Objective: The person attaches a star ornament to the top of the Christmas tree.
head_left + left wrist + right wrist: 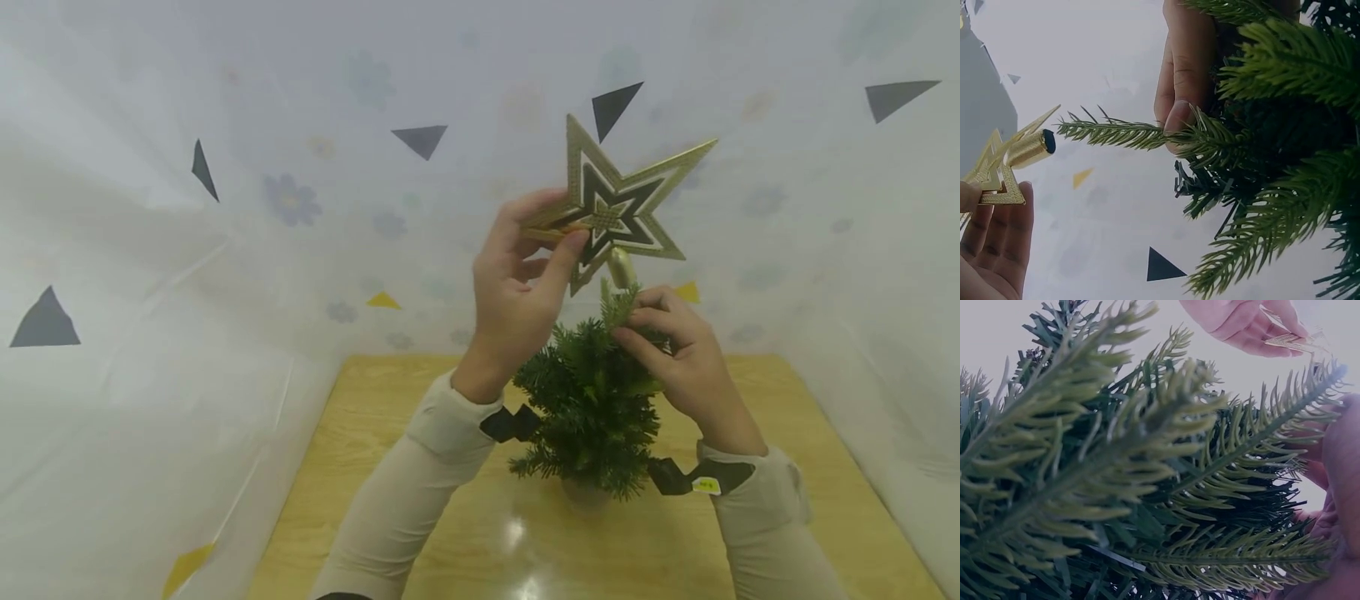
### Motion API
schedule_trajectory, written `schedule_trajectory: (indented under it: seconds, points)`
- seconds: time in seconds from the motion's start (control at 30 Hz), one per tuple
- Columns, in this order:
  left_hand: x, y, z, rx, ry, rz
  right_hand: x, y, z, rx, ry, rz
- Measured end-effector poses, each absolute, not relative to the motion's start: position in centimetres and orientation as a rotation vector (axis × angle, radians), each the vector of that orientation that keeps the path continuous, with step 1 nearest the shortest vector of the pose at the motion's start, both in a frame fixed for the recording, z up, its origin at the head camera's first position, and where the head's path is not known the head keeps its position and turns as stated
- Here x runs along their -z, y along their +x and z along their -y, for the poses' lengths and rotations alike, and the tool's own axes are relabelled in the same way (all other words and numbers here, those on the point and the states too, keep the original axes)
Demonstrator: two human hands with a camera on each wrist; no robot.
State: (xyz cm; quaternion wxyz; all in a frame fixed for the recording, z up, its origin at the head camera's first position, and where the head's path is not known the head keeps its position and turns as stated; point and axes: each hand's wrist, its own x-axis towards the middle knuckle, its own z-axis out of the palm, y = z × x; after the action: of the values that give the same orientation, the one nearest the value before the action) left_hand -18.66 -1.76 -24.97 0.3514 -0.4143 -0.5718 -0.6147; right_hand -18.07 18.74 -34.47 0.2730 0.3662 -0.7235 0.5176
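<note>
My left hand (pixel 517 283) pinches a gold and black star tree topper (pixel 648 212) by its left points, thumb in front. Below the star sticks out a gold tube-shaped socket (pixel 1030 150), its dark open end facing the tip of the tree. A small artificial Christmas tree (pixel 592 400) stands upright on the table in a pot. My right hand (pixel 686 358) pinches the top sprig (pixel 1119 134) near its base, thumb and fingers around it. In the left wrist view, a narrow gap separates the socket from the sprig's tip. Branches hide much of the right hand in its wrist view.
The tree's pot (pixel 587 496) rests on a wood-grain table (pixel 390 467). Pale flower-patterned sheeting (pixel 375 67) surrounds the table at the back and sides, with dark and yellow triangles on it. Dark straps (pixel 697 479) sit at both wrists.
</note>
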Motion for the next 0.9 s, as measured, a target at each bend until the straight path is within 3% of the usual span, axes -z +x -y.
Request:
schedule_trajectory:
  seconds: [0.9]
  points:
    - [24.52, -18.59, 1.2, 1.489, -1.134, 1.55, 34.24, -18.22, -18.2, -1.392, 1.002, 1.931]
